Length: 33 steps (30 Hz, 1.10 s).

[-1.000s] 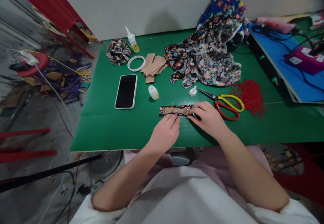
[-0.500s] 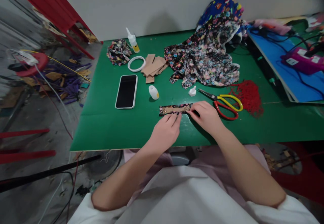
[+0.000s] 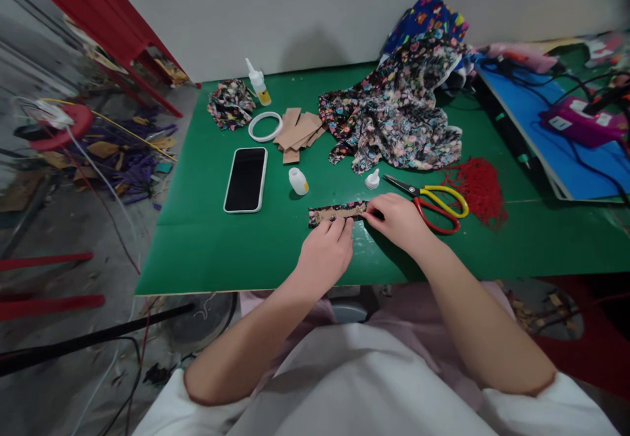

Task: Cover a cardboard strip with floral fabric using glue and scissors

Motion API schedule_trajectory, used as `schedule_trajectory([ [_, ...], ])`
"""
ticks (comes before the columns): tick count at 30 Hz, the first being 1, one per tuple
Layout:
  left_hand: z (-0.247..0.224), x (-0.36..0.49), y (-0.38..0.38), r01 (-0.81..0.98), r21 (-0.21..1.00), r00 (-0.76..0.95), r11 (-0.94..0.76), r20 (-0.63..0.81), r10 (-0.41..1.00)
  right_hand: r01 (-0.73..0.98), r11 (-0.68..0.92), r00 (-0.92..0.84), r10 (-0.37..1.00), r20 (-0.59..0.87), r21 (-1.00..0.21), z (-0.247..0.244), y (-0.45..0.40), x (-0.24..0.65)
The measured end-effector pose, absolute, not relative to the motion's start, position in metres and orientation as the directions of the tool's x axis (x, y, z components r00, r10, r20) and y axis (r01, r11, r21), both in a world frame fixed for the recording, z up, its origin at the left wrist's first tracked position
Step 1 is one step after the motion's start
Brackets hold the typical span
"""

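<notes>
A tan cardboard strip edged with floral fabric (image 3: 339, 213) lies flat in front of me, with small dark spots along it. My left hand (image 3: 327, 252) has its fingers bent together on the strip's near edge, holding it down. At the right end, my right hand (image 3: 399, 221) pinches the fabric between thumb and fingers. Just beyond the strip stand an uncapped small white bottle (image 3: 298, 181), leaning slightly, and its white nozzle cap (image 3: 373, 179). Scissors (image 3: 433, 203) with one yellow and one red handle rest beside my right hand. My fingertips hide part of the strip's near edge.
The green table (image 3: 207, 245) carries a phone (image 3: 246, 180), a white tape ring (image 3: 265, 127), cardboard pieces (image 3: 301, 129), and a nozzle bottle (image 3: 259, 85). Floral cloth (image 3: 403, 114), red threads (image 3: 477, 186), and a blue board (image 3: 536, 127) with a purple device (image 3: 583, 122) occupy the right side.
My right hand has shifted slightly at the strip's right end, and my left fingers have moved a little along the near edge. The view has tilted slightly; the table items stay put.
</notes>
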<state>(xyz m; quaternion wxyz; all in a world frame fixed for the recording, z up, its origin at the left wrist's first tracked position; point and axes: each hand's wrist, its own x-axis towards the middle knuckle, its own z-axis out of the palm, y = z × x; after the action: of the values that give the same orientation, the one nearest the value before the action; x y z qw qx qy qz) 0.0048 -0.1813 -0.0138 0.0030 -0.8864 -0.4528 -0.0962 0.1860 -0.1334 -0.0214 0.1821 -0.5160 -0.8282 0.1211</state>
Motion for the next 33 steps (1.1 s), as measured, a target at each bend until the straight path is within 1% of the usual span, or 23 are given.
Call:
schedule_trajectory([
  [7,-0.013,0.009,-0.18,0.818,0.083,0.549,-0.57,0.188,0.815,0.808,0.394,-0.395,0.914,0.094,-0.439,-0.018,-0.128,0.186],
  [13,-0.012,0.01,-0.178,0.815,0.072,0.553,-0.575,0.199,0.809,0.744,0.376,-0.385,0.917,0.105,-0.552,-0.018,-0.126,0.189],
  [16,-0.011,0.01,-0.178,0.817,0.069,0.555,-0.573,0.179,0.812,0.729,0.383,-0.371,0.918,0.143,-0.568,-0.02,-0.127,0.191],
  [20,-0.011,0.011,-0.177,0.819,0.077,0.552,-0.568,0.161,0.818,0.734,0.415,-0.284,0.907,0.312,-0.538,-0.02,-0.137,0.192],
  [23,-0.011,0.011,-0.178,0.823,0.09,0.543,-0.56,0.158,0.824,0.746,0.487,-0.332,0.863,0.38,-0.454,-0.02,-0.149,0.188],
  [27,-0.009,0.012,-0.177,0.83,0.106,0.529,-0.547,0.159,0.834,0.741,0.578,-0.46,0.808,0.367,-0.342,-0.024,-0.158,0.179],
  [30,-0.008,0.013,-0.174,0.838,0.111,0.518,-0.535,0.151,0.842,0.738,0.597,-0.49,0.795,0.358,-0.314,-0.027,-0.156,0.175],
  [33,-0.004,0.014,-0.168,0.847,0.124,0.505,-0.517,0.116,0.855,0.755,0.58,-0.49,0.809,0.323,-0.306,-0.027,-0.153,0.173],
])
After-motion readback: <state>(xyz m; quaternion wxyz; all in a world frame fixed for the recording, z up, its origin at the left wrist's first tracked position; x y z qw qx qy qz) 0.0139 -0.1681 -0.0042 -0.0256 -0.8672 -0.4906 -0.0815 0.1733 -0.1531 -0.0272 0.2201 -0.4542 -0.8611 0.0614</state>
